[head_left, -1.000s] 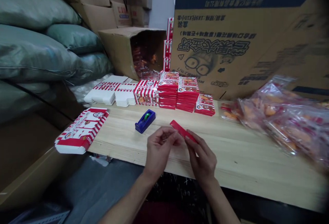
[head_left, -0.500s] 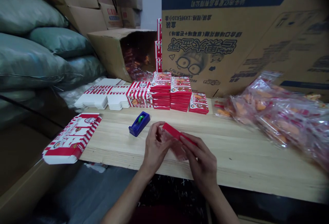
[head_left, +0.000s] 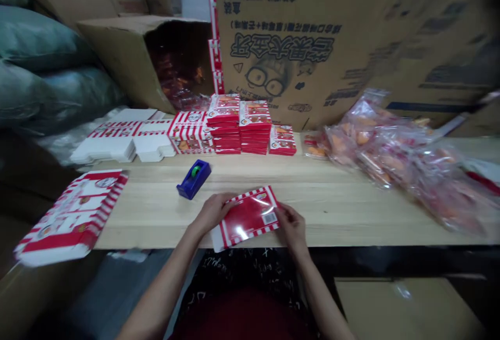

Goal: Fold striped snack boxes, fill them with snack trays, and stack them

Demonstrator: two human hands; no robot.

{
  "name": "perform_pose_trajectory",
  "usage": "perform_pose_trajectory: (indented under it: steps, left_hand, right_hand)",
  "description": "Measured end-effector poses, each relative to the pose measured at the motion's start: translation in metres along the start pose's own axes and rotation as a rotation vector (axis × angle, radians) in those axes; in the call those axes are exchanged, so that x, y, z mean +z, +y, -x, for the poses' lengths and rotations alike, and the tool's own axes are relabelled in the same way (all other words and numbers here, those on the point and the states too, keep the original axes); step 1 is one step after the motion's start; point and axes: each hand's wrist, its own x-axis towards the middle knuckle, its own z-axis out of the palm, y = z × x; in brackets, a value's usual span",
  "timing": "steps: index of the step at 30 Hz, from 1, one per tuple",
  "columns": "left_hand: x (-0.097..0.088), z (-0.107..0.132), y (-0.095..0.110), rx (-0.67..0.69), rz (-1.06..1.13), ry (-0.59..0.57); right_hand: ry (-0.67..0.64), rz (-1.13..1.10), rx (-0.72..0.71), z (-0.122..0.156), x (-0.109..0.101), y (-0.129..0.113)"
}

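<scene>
The left hand (head_left: 213, 213) and right hand (head_left: 292, 229) grasp a flat red-and-white striped carton (head_left: 248, 217) by opposite edges (barcode showing) at the near edge of the table (head_left: 344, 199) — beyond sit a blue tape dispenser (head_left: 193, 179) and stacked red boxes (head_left: 226, 126).

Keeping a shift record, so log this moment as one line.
left hand: holds flattened red-striped carton | right hand: holds its opposite edge | nearby: blue tape dispenser | surface: wooden table
</scene>
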Motion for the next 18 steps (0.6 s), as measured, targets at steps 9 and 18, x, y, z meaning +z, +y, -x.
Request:
perform_pose_trajectory:
  steps: [9, 18]
  left_hand:
    - [0.060, -0.037, -0.044, 0.073, -0.322, 0.331]
    - [0.041, -0.018, -0.073, 0.152, -0.298, 0.576]
  right_hand:
    - [0.132, 0.487, -0.259, -0.035, -0.010, 0.022]
    - [0.436, 0.734, -0.252, -0.242, -0.137, -0.018]
